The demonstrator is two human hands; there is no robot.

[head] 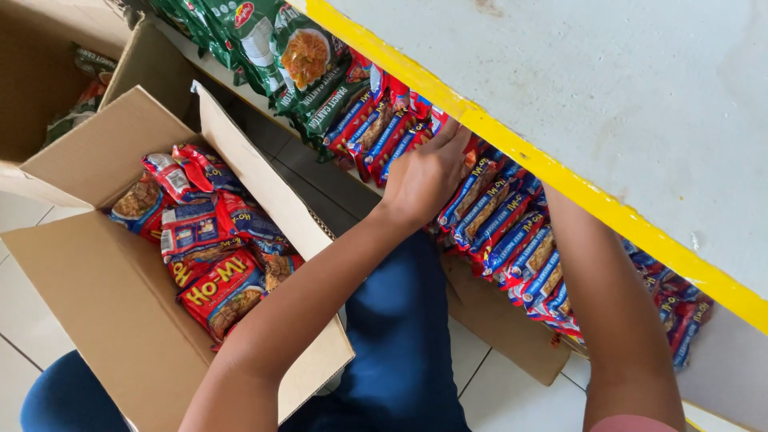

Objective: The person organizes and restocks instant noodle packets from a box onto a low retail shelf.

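Observation:
My left hand (428, 172) reaches under the yellow-edged shelf top and presses against a row of red and blue noodle packets (504, 220) standing on edge on the shelf; its fingers seem to grip one packet. My right forearm runs up under the same shelf top, and the hand itself is hidden behind the yellow edge (560, 172). An open cardboard box (96, 296) at my left holds several more red noodle packets (216, 280), lying loose and flat.
Green noodle packets (296, 56) stand in a row further along the shelf. A second open cardboard box (40, 72) sits at the top left. A flat piece of cardboard (504, 328) lies under the shelf. The floor is white tile.

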